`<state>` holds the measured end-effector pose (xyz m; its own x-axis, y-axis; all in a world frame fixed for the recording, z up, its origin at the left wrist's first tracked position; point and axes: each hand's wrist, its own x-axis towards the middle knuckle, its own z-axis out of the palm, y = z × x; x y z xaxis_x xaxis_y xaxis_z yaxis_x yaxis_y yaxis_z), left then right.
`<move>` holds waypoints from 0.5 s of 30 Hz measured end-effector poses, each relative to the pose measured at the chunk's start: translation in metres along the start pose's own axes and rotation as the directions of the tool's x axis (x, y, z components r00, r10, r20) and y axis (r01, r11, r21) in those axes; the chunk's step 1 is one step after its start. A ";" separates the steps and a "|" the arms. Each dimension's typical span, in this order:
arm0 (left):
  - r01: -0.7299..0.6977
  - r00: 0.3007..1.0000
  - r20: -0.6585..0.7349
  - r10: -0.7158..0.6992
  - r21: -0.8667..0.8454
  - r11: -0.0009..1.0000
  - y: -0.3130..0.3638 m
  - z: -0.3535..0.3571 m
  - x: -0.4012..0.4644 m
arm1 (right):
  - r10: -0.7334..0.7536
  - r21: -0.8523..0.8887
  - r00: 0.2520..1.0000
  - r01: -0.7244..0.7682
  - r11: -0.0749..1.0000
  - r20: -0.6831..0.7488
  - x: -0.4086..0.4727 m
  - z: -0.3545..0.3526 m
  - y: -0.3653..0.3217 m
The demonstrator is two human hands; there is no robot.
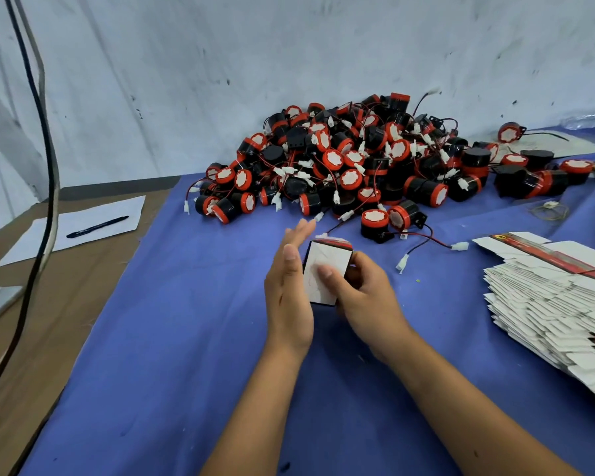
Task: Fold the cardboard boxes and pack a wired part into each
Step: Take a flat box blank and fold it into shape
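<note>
A small folded cardboard box (325, 269), white with a red and black top edge, is held upright above the blue cloth in the middle of the view. My right hand (361, 293) grips it, thumb across the white front face and fingers curled round its right side. My left hand (289, 290) lies flat against the box's left side with straight fingers. A big heap of black and red wired parts (351, 163) fills the back of the table. One wired part (375, 223) with a white plug lies just behind the box. What the box holds is hidden.
A stack of flat unfolded boxes (550, 304) lies at the right. The blue cloth (186, 321) covers the table. On the brown surface at the left are a white sheet (83, 228) with a black pen (97, 227). Black cables (45, 187) hang at the left.
</note>
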<state>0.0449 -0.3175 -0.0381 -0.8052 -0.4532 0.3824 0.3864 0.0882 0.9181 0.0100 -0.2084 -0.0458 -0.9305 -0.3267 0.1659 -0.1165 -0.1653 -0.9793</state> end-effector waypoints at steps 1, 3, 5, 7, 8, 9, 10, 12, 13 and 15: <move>0.021 1.000 -0.017 -0.021 0.008 1.000 0.000 0.000 0.001 | 0.006 0.057 0.999 -0.008 0.998 0.036 0.000 -0.001 0.000; 0.089 0.995 -0.032 -0.090 -0.032 0.996 0.000 -0.002 0.004 | -0.021 0.069 0.994 0.014 0.998 0.109 -0.002 -0.002 -0.002; 0.138 0.990 -0.006 -0.139 -0.065 0.988 -0.003 -0.006 0.007 | -0.050 0.009 0.990 0.049 0.999 0.135 -0.002 0.000 -0.001; 0.119 0.993 0.017 -0.118 -0.057 0.991 -0.004 -0.005 0.006 | -0.060 -0.030 0.993 0.063 0.998 0.100 -0.002 0.004 0.000; 0.085 0.996 0.023 -0.084 -0.023 0.996 -0.005 -0.003 0.005 | -0.065 -0.055 0.995 0.069 0.996 0.071 -0.001 0.005 0.000; 0.047 0.999 0.023 -0.048 0.027 0.999 -0.006 0.000 0.004 | -0.071 -0.083 0.997 0.074 0.994 0.043 -0.001 0.005 -0.001; 0.017 1.000 0.021 -0.019 0.076 0.997 -0.007 0.002 0.003 | -0.068 -0.094 0.997 0.071 0.993 0.028 0.000 0.003 -0.001; 0.009 1.000 0.003 -0.009 0.091 0.996 -0.010 0.003 0.005 | -0.038 -0.033 0.997 0.040 0.999 0.063 0.001 -0.003 -0.001; 0.036 0.999 -0.021 -0.034 0.060 0.998 -0.012 0.002 0.007 | -0.012 0.044 0.993 0.007 0.999 0.116 0.001 -0.007 -0.002; 0.116 0.989 -0.088 -0.115 0.004 0.993 -0.013 -0.002 0.010 | 0.011 0.180 0.976 -0.052 0.982 0.219 -0.001 -0.011 -0.005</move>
<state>0.0326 -0.3255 -0.0467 -0.8019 -0.5363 0.2634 0.2886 0.0383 0.9567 0.0073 -0.1970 -0.0421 -0.8330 -0.5245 0.1762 -0.0040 -0.3128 -0.9498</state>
